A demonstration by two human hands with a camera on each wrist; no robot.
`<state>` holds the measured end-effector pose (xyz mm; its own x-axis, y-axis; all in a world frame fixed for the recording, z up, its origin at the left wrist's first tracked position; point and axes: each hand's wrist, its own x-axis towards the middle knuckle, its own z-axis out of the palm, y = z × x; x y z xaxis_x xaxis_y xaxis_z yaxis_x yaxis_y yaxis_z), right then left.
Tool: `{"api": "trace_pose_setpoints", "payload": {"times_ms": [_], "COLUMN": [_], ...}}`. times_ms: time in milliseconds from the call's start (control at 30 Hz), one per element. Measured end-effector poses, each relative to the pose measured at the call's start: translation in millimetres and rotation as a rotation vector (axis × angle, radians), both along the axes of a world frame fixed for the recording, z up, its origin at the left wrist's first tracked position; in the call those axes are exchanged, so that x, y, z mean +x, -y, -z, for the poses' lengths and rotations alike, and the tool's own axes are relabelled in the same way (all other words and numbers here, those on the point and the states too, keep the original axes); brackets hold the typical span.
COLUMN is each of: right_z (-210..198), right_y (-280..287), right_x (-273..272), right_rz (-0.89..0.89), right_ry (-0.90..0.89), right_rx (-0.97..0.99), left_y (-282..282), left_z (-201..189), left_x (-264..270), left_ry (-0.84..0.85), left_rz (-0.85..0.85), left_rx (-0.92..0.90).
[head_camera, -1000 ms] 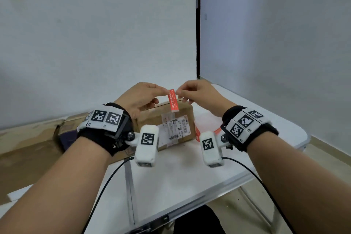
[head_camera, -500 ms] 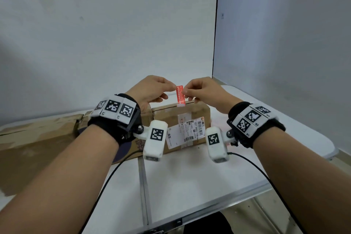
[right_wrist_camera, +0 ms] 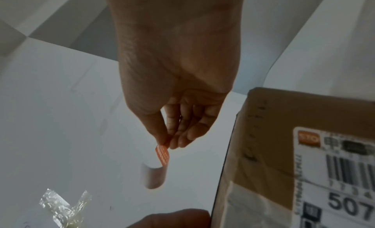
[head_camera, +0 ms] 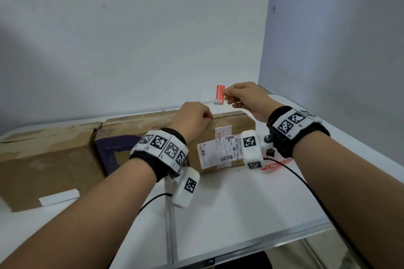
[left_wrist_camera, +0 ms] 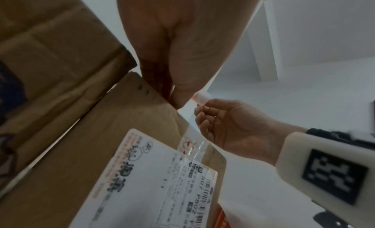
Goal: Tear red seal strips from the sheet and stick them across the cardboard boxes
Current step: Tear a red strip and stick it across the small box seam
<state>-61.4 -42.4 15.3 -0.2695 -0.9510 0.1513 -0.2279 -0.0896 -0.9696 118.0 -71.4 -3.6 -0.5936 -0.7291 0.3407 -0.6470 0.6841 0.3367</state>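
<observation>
White table [head_camera: 240,203] is carrying our cardboard box [head_camera: 238,124]; our right hand [head_camera: 247,98] is pinching the red seal strip [head_camera: 220,93] above it, our left hand [head_camera: 192,118] is resting curled on the box top, holding nothing we can see.

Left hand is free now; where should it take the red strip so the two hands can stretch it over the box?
Probably the curled white lower end of the red strip, pinched from the left. The right hand already pinches its right edge near the top, and it hangs upright above the cardboard box, so that end is open.

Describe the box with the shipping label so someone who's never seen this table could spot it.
On the white table, cardboard boxes line the back wall. The labelled box is the rightmost, under the left hand; unlike its neighbours, it has a white barcode shipping label on its front.
</observation>
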Motion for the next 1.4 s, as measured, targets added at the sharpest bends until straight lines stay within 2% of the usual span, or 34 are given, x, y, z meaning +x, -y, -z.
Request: {"api": "trace_pose_setpoints", "payload": {"times_ms": [200,433,700,900,1133,1400], "right_z": [8.0,21.1,31.9,35.2,36.0,37.7], "right_y": [11.6,14.5,4.9,-3.5,-5.5,-5.3], "right_x": [-0.3,5.6,0.0,1.1,3.9,2.4], "right_rz": [-0.077,-0.088,-0.084,-0.055,-0.053,-0.055], "right_ry": [-0.061,0.006,-0.054,-0.083,-0.088,-0.141], "right_rx": [0.049,0.016,0.003,-0.020,-0.026,-0.019], "left_y": [1.2,-1.7,-5.7,-10.4,-18.2,-18.1], "left_z": [8.0,16.0,18.7,19.2,27.6,32.0], "left_x": [-0.4,0.3,0.3,6.3,4.5,2.1], "left_ry": [-0.062,-0.070,-0.227,-0.238,-0.312,-0.244], "left_rz": [-0.001,0.016,0.006,0.042,0.015,-0.014], "left_rx": [-0.003,-0.043,0.046,0.116,0.076,-0.085]}}
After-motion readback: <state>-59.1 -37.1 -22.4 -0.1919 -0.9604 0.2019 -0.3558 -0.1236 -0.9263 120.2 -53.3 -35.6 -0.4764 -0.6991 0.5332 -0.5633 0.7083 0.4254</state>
